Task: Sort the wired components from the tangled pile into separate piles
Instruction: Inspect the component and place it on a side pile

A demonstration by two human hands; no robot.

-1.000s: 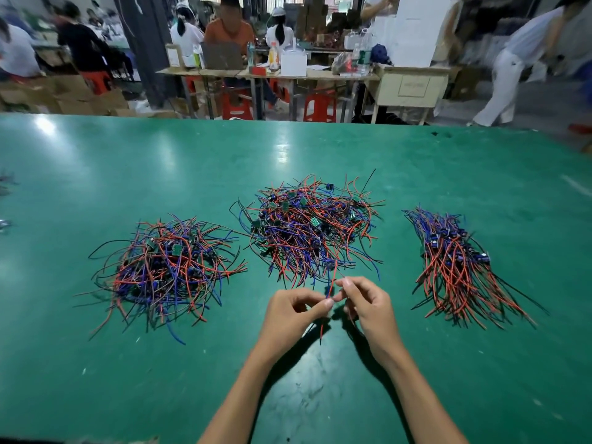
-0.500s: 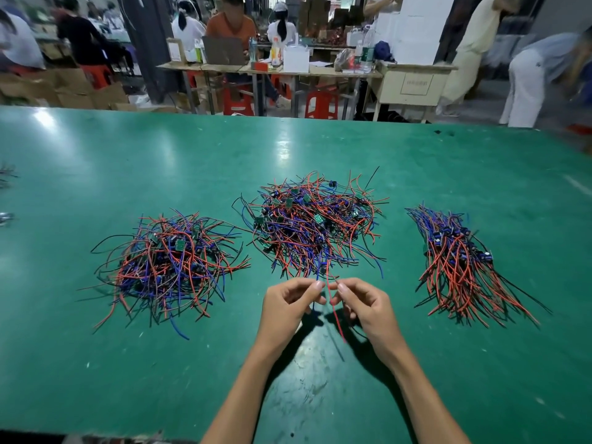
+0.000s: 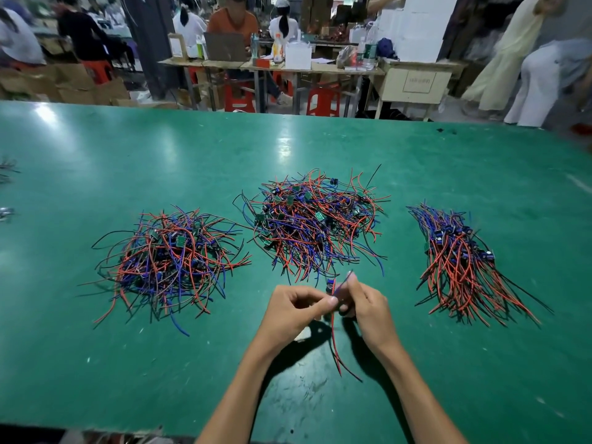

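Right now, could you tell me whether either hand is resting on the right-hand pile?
No, both hands hold one wired part apart from that pile.

This looks like an assembly workshop or small factory floor. A wide green desk (image 3: pixel 160 149) carries heaps of wired components (image 3: pixel 315 225). Behind it, seated workers (image 3: pixel 235 22) share tables beside red stools (image 3: pixel 323 102) and what appear to be cardboard boxes (image 3: pixel 73 81).

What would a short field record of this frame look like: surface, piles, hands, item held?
surface: green table
left pile: tangled
middle pile: tangled
right pile: wires mostly aligned
left hand: pinches held component
right hand: pinches held component
held component: red and black wires hang toward table
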